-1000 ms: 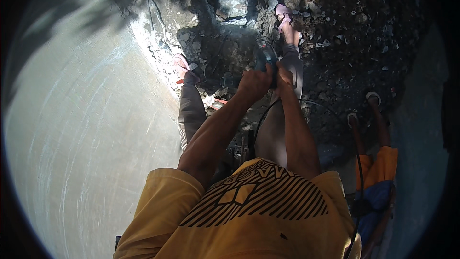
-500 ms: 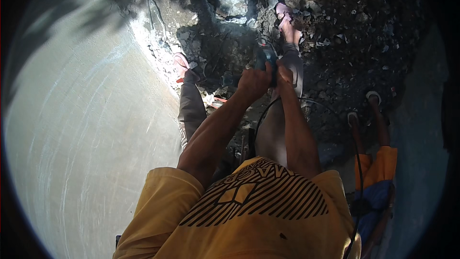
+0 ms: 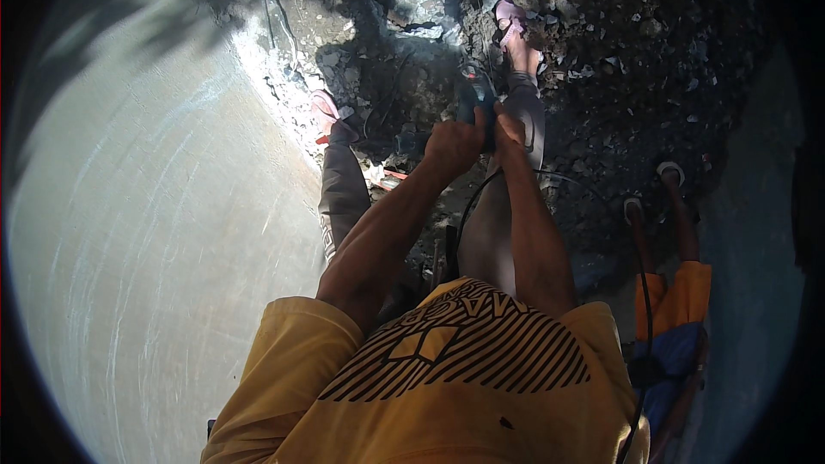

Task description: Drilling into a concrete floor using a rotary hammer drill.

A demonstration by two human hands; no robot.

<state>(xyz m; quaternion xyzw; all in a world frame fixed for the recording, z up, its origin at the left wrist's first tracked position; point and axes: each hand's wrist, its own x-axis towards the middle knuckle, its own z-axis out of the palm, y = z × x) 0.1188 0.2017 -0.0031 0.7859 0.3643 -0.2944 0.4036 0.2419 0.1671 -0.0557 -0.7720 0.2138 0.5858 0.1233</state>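
Observation:
A dark blue-green corded power tool [image 3: 478, 96], shaped like a hammer drill, is held between my legs over the broken ground. My left hand [image 3: 454, 146] is closed at its left side, where a dark side handle [image 3: 411, 141] sticks out past the knuckles. Around the rear of the tool my right hand [image 3: 510, 127] is wrapped, close to my right leg. A black cord [image 3: 471, 203] curves away from the tool, past my right leg. The tool's working tip cannot be made out in the shadow.
A smooth grey concrete surface [image 3: 163, 206] fills the left side. Rubble and loose stones [image 3: 619, 43] cover the ground ahead and right. Thin cables [image 3: 279, 13] lie at the far left of the rubble. Another person in orange-and-blue shorts [image 3: 675, 309] is close on my right, beside a pale wall [image 3: 752, 232].

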